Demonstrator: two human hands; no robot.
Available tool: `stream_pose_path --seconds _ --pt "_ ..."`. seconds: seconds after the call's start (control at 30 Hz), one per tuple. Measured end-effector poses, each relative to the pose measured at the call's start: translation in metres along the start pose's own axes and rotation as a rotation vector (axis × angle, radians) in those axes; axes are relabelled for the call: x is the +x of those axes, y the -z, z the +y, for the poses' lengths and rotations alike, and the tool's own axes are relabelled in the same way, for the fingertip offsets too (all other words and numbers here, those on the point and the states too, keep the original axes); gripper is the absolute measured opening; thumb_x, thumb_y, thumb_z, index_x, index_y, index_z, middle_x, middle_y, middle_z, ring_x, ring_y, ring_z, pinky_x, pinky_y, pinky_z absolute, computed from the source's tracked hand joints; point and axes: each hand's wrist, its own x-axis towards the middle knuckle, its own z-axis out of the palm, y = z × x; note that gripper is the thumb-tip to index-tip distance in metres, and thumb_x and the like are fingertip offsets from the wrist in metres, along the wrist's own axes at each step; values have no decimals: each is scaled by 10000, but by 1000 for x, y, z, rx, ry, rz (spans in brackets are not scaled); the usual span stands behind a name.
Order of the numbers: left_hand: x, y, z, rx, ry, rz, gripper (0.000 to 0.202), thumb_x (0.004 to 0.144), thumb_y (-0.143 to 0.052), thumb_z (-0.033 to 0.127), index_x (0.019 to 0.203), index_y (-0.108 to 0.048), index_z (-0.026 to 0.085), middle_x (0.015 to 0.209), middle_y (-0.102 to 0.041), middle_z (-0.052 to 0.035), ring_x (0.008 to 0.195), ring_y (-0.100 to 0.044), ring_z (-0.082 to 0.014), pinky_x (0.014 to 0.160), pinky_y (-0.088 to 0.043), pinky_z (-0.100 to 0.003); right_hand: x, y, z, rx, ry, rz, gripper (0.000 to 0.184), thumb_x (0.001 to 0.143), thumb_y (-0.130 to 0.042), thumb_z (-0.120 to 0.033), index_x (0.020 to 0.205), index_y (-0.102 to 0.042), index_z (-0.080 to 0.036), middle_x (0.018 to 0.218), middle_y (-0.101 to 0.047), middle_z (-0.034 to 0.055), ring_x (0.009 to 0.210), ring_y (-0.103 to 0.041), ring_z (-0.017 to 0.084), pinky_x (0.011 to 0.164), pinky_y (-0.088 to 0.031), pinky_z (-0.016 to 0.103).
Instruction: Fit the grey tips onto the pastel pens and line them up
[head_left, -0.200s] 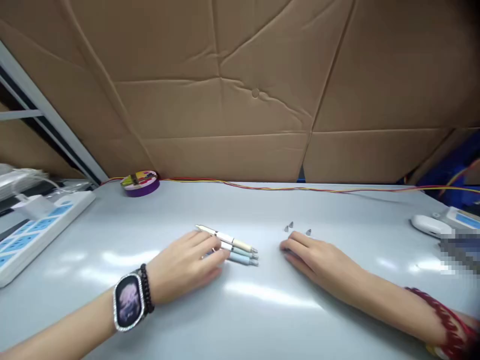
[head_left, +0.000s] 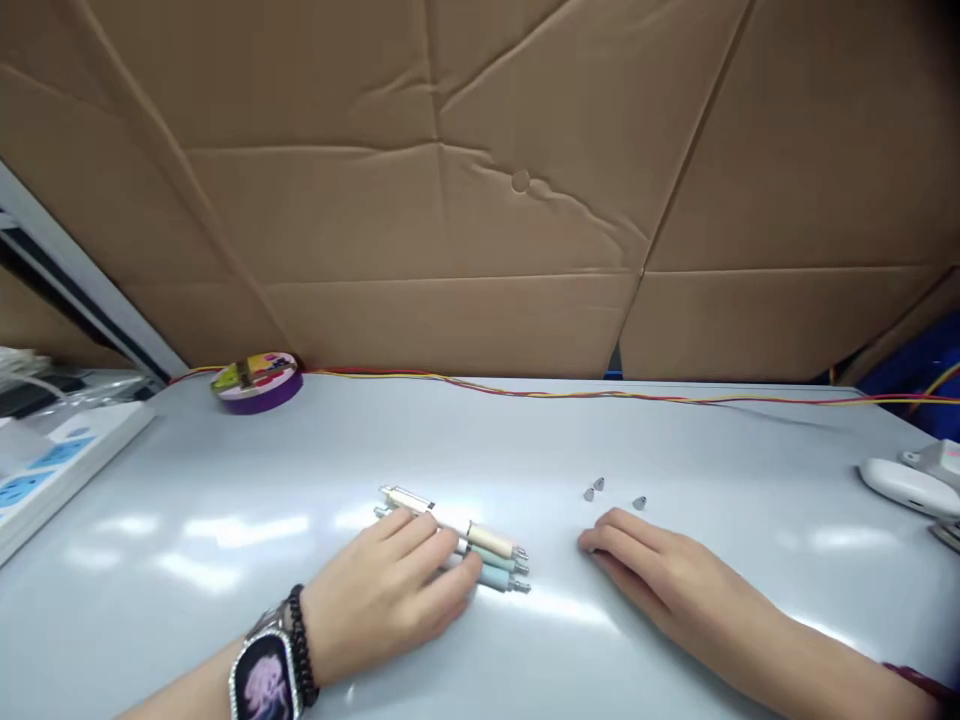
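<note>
Three pastel pens (head_left: 487, 556) lie side by side on the grey table (head_left: 480, 440), tips pointing right. My left hand (head_left: 382, 595), with a watch and a bead bracelet on the wrist, rests flat over their left ends, fingers stretched out and touching them. My right hand (head_left: 660, 570) lies palm down to the right, fingers extended, holding nothing. Just beyond its fingertips sit three small metal pen tips (head_left: 611, 494).
A purple tape roll (head_left: 256, 383) sits at the back left. A red and yellow cable (head_left: 600, 393) runs along the cardboard wall (head_left: 480, 180). A white power strip (head_left: 45, 465) lies at the left edge, and a white device (head_left: 904, 482) sits at the right.
The view has tilted up and shifted slightly; both hands sit lower in the picture. The left hand's fingers have slid a little further over the pens.
</note>
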Motion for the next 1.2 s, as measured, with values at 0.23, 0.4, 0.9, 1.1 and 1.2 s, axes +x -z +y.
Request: stream_pose_path --seconds 0.23,0.4,0.9,1.1,1.2 --pt "-9 -8 -5 -45 51 41 168 880 -403 173 778 -536 173 661 -512 -24 564 -458 -176 512 -350 -294 10 4 -3 115 -11 -72 195 931 -345 -238 888 -532 -202 808 -589 26 696 -555 134 629 -449 250" --pt "-14 -9 -4 -87 35 9 193 912 -396 217 771 -520 172 737 -538 -38 666 -493 -202 602 -379 -324 13 3 -6 168 -19 -7 195 925 -349 -246 885 -531 -190 800 -618 26 693 -568 132 642 -450 249" --pt "-13 3 5 168 -48 76 265 950 -329 231 830 -550 148 737 -599 -47 677 -523 -161 674 -409 -293 7 3 -7 99 81 45 264 932 -301 -278 924 -537 -161 837 -618 27 720 -565 117 675 -414 227" --pt "-11 5 14 161 -57 -49 298 953 -298 287 877 -550 148 777 -606 -63 704 -551 -165 680 -424 -294 3 3 -9 120 89 44 243 921 -339 -312 926 -538 -171 823 -604 49 699 -536 153 658 -398 265" --pt "-10 4 15 138 -56 -57 323 957 -264 297 889 -542 146 775 -602 -65 676 -551 -158 658 -424 -283 3 3 -8 121 88 41 226 921 -341 -300 924 -535 -184 817 -607 50 693 -534 161 648 -398 269"
